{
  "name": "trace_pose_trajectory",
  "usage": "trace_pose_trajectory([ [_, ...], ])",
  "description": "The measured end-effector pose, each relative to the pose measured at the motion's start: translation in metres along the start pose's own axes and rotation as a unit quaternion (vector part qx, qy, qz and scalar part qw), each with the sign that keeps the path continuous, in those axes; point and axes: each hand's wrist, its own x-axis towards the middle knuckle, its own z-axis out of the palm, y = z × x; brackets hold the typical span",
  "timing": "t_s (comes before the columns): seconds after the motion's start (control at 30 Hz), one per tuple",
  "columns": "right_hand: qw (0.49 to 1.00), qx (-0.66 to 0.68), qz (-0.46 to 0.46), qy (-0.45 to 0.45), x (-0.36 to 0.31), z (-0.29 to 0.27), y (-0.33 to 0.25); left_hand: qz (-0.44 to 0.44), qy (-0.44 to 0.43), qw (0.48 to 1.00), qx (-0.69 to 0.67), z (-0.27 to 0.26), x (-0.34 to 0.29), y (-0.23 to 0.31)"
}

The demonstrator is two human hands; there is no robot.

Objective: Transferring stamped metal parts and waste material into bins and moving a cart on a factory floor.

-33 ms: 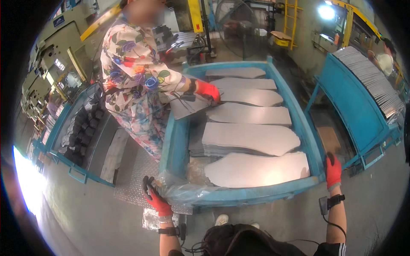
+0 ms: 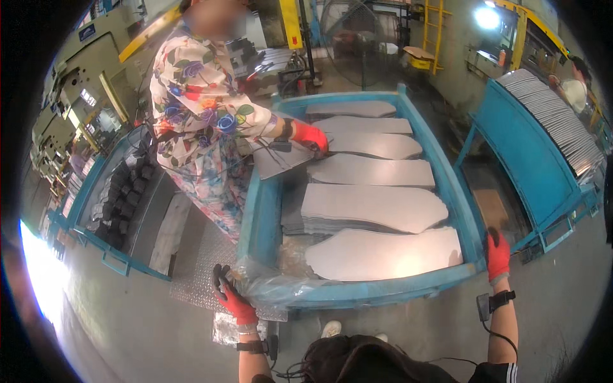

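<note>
My left hand (image 2: pixel 234 300), in a red glove with dark fingers, is at the near left corner of a blue metal bin (image 2: pixel 370 292), with its fingers stretched up beside clear plastic film (image 2: pixel 281 287). At the near right corner, my right hand (image 2: pixel 499 255), gloved alike, lies along the bin's outer side with its fingers pointing away from me. I see nothing held in either hand. Inside the bin lie rows of stacked flat metal sheets (image 2: pixel 389 254) with curved outlines. Across the bin's left side, a co-worker's red-gloved hand (image 2: pixel 311 136) touches a grey metal sheet (image 2: pixel 281 159).
The co-worker (image 2: pixel 204 115) stands at the bin's left side, in a flowered top. A blue rack (image 2: pixel 530 159) of upright sheets stands to the right. Another blue bin (image 2: pixel 121 255) with dark metal parts is at the left. A large fan (image 2: pixel 361 45) stands beyond.
</note>
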Motion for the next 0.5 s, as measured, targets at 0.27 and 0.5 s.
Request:
trace_pose_trajectory([
  [0.27,1.000,0.003,0.014,-0.005,0.004,0.001,-0.014,-0.021,-0.007,0.999,-0.024,0.012,0.000,0.007],
  [0.5,0.999,-0.007,0.052,0.003,-0.006,-0.015,-0.042,-0.038,0.018,0.997,-0.059,-0.006,-0.011,-0.012],
])
